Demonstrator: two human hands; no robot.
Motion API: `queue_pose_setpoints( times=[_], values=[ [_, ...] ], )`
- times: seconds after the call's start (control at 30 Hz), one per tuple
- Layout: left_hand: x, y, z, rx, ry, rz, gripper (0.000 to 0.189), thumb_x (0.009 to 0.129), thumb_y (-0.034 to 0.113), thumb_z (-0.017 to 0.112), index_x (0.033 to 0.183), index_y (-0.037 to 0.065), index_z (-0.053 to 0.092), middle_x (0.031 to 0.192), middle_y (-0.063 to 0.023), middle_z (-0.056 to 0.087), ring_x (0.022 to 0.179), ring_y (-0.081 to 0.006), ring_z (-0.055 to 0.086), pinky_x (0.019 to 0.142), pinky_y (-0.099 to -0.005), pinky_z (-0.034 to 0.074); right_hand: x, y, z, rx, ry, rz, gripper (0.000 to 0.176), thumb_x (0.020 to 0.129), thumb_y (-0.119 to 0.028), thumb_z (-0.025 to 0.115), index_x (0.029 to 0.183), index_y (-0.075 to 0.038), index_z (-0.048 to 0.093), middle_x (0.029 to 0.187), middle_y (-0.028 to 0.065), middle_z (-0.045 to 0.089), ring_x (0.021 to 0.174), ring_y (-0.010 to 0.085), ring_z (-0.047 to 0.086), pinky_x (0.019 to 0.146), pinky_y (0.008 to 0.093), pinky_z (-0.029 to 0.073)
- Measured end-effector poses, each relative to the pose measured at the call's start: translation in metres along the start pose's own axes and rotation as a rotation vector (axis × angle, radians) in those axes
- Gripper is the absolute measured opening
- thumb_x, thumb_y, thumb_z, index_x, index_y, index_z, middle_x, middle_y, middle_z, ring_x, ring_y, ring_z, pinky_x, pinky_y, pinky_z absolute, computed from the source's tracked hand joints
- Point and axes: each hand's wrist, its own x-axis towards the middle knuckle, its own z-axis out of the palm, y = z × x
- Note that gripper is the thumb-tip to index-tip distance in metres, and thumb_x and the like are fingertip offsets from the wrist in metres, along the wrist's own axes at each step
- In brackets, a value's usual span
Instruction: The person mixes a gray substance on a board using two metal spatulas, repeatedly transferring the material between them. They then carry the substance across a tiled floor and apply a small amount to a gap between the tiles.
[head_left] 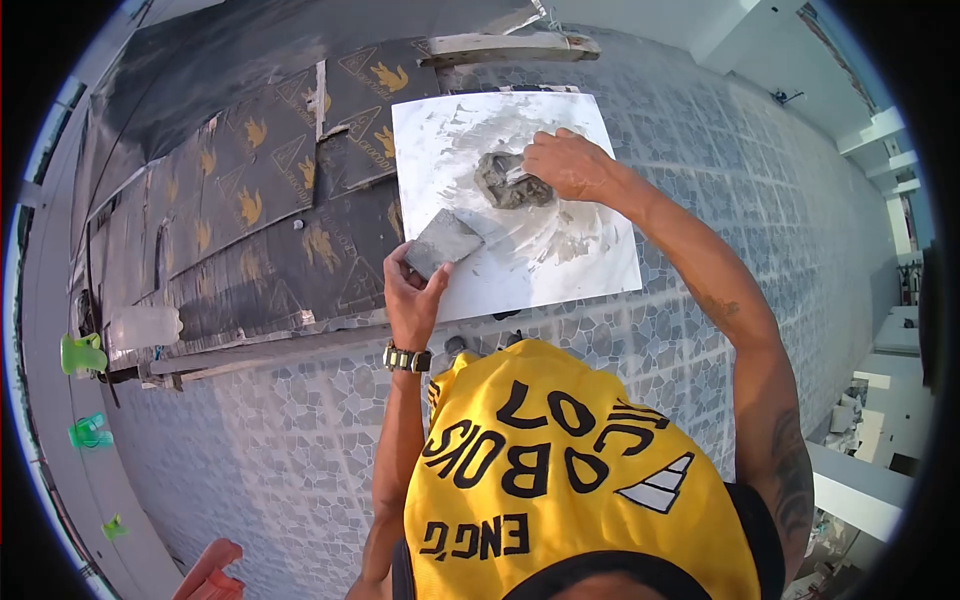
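On a white board (420,130) smeared with grey paste lies a heap of wet grey mortar (500,190). My right hand (572,165) is closed at the right side of this heap, around a small flat-bladed tool (517,173) that dips into the mortar; most of the tool is hidden by the fingers. Over the board's lower left part, my left hand (415,298) grips a flat grey square slab (445,243) by its lower edge, thumb on one side and fingers on the other. The slab is tilted and apart from the mortar.
Dark printed plywood sheets (260,200) cover the bench to the left. A wooden beam (510,45) lies behind the board. At the far left stand a clear plastic container (145,327) and a green plastic item (82,353). Stone-patterned tiles (700,190) cover the floor around.
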Motion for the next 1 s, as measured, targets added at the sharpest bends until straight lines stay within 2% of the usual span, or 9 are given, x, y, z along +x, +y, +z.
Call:
queue_pose_setpoints(
  times=[0.07,0.33,0.37,0.43,0.53,0.63,0.83,0.93,1.0],
  values=[
    [-0.001,-0.001,-0.001,0.038,0.0,-0.009,0.063,0.079,0.017,0.081,0.126,-0.007,0.047,0.075,0.0001,0.056,0.061,-0.0049,0.047,0.053,-0.0197,0.041,0.002,0.004,-0.004,0.004,0.139,0.028,0.024,0.079,0.002,0.06,0.101,-0.007,0.064,0.101,0.0027,0.061,0.104,0.0215,0.055,0.089,0.0384,0.045],
    [-0.001,0.001,-0.001,0.031,-0.009,-0.022,0.063,0.078,0.02,0.082,0.126,-0.005,0.049,0.079,0.0008,0.052,0.064,-0.0049,0.043,0.054,-0.0205,0.04,-0.017,0.014,0.002,0.124,0.063,-0.003,0.028,0.081,0.0,0.061,0.107,-0.009,0.066,0.107,0.005,0.062,0.106,0.0256,0.056,0.09,0.039,0.047],
    [0.0,0.001,-0.002,0.036,-0.013,-0.021,0.063,0.078,0.02,0.082,0.125,-0.005,0.049,0.08,0.0007,0.052,0.064,-0.0049,0.042,0.054,-0.0205,0.04,-0.028,0.021,-0.001,0.264,0.086,0.133,0.029,0.086,-0.002,0.059,0.114,-0.009,0.066,0.106,0.0098,0.065,0.101,0.0315,0.059,0.088,0.0414,0.049],
    [-0.001,-0.003,0.0,-0.001,-0.002,-0.027,0.064,0.078,0.021,0.083,0.125,-0.005,0.049,0.08,0.0008,0.052,0.064,-0.0049,0.042,0.054,-0.0207,0.039,-0.046,0.031,-0.018,0.455,-0.055,0.555,0.032,0.091,-0.007,0.061,0.122,-0.003,0.063,0.105,0.0118,0.07,0.098,0.0288,0.065,0.086,0.0402,0.051],
    [0.0,-0.009,0.0,0.009,0.001,-0.018,0.064,0.077,0.022,0.083,0.125,-0.005,0.049,0.08,0.001,0.052,0.065,-0.0048,0.041,0.054,-0.0211,0.039,-0.083,0.08,0.036,1.269,0.028,0.815,0.04,0.091,-0.011,0.066,0.128,0.003,0.059,0.11,0.0153,0.07,0.1,0.0226,0.067,0.087,0.0359,0.052],
    [0.001,-0.005,-0.002,0.03,-0.023,-0.023,0.065,0.077,0.023,0.083,0.125,-0.005,0.049,0.079,0.0015,0.051,0.065,-0.0048,0.041,0.054,-0.0215,0.038,-0.092,0.087,0.079,1.47,0.105,0.834,0.046,0.089,-0.016,0.069,0.13,0.003,0.059,0.112,0.0148,0.068,0.097,0.0199,0.065,0.085,0.0341,0.051],
    [0.001,0.003,-0.003,0.049,-0.049,-0.023,0.065,0.077,0.023,0.082,0.125,-0.005,0.049,0.077,0.0023,0.05,0.064,-0.005,0.04,0.054,-0.0211,0.038,-0.031,0.029,0.045,1.131,0.155,0.674,0.042,0.09,-0.016,0.066,0.127,0.002,0.06,0.109,0.0191,0.069,0.1,0.0281,0.066,0.087,0.0389,0.051],
    [0.004,0.0,-0.003,0.046,-0.053,-0.023,0.065,0.078,0.023,0.082,0.125,-0.006,0.048,0.078,0.0013,0.052,0.064,-0.0049,0.042,0.055,-0.0204,0.039,-0.019,0.0,0.012,0.664,0.091,0.585,0.032,0.089,-0.011,0.06,0.119,0.001,0.063,0.106,0.0223,0.069,0.1,0.0388,0.066,0.086,0.0452,0.051],
    [0.001,-0.002,-0.003,0.013,-0.049,-0.034,0.065,0.078,0.022,0.082,0.125,-0.006,0.048,0.078,0.0009,0.053,0.064,-0.0048,0.043,0.055,-0.0201,0.04,-0.018,-0.034,0.023,0.417,0.269,0.41,0.021,0.084,-0.005,0.059,0.104,-0.001,0.065,0.098,0.0195,0.065,0.095,0.0403,0.063,0.083,0.0476,0.051]
  ],
)
